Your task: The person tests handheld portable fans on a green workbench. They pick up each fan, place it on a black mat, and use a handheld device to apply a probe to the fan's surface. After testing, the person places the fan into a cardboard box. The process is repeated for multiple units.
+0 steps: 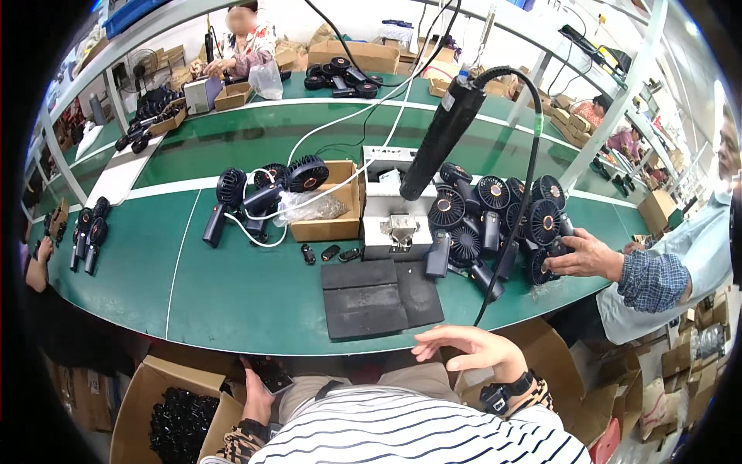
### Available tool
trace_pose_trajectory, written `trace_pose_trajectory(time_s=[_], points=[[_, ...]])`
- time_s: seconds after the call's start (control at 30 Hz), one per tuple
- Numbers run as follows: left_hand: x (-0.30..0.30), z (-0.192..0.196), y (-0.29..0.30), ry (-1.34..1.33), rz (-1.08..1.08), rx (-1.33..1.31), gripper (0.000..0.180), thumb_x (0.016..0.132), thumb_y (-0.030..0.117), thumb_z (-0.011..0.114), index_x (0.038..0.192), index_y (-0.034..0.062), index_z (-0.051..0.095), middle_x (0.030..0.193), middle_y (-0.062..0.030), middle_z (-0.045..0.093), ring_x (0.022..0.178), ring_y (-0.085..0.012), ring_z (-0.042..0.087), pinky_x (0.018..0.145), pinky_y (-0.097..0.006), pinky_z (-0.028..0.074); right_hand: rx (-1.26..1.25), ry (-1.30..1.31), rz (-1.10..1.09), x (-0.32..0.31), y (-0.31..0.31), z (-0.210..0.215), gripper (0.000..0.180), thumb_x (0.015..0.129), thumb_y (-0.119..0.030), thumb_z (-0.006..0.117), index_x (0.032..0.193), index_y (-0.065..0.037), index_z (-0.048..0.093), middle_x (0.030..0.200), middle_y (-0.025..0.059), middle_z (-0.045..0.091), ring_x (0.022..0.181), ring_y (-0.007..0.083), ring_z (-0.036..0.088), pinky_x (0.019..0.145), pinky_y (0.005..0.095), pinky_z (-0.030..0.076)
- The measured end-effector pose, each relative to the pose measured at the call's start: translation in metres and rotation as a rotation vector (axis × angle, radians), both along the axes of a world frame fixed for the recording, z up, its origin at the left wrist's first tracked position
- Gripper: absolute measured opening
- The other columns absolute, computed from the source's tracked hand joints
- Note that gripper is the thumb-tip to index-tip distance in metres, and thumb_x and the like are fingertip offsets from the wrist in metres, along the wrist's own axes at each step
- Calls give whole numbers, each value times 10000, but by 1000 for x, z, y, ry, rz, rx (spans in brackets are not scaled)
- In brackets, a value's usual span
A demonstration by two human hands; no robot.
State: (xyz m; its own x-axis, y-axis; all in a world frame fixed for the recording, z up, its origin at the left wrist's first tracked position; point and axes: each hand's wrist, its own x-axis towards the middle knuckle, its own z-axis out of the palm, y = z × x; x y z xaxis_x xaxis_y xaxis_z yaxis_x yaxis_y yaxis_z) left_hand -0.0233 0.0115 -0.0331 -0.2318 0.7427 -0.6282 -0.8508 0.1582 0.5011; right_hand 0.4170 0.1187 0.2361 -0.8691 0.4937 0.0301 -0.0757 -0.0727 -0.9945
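My left hand (259, 394) is low, below the bench edge, beside an open carton of small black parts (182, 424). It holds a dark, shiny object (272, 374) against its palm and fingers; its exact kind is not clear. Fingers apart and nothing in it, my right hand (471, 348) hovers at the front edge of the bench, just short of the black foam pad (363, 300). Behind the pad stands a metal fixture (402, 232), with a black electric screwdriver (444, 135) hanging over it. Three small black parts (330, 252) lie left of the fixture.
Many dark handheld fans (466, 243) crowd the bench right of the fixture, where a co-worker's hand (587, 255) touches one. An open carton (328, 229) with a plastic bag and more fans (230, 185) stand to the left. A cable (533, 155) loops down at the right.
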Motion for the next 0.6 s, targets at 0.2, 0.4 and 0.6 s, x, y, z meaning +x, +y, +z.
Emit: trace_pose_trajectory(time_s=[0.2, 0.4, 0.6], points=[[-26, -19, -15, 123, -36, -93, 624, 878, 657, 520, 1220, 137, 565, 1003, -74, 650, 788, -256, 623, 668, -437, 531, 54, 193, -192, 37, -4, 28, 692, 861, -250, 717, 1401, 42, 396, 1275, 198, 546, 1170, 300, 554, 1005, 428, 419], [-36, -15, -62, 446, -200, -315, 393, 889, 372, 669, 1147, 109, 533, 823, -47, 586, 678, -178, 592, 573, -334, 507, 237, 335, -757, 93, -6, 6, 633, 845, -352, 712, 1329, -6, 496, 1070, 130, 607, 950, 216, 586, 855, 354, 470], [-19, -42, -143, 1025, -797, -305, 717, 805, 379, 733, 1363, 22, 459, 1212, -164, 612, 1116, -276, 562, 962, -358, 436, 275, 279, -1132, 115, -2, -40, 355, 907, -105, 585, 1249, -18, 544, 963, 66, 585, 850, 145, 550, 767, 280, 465]])
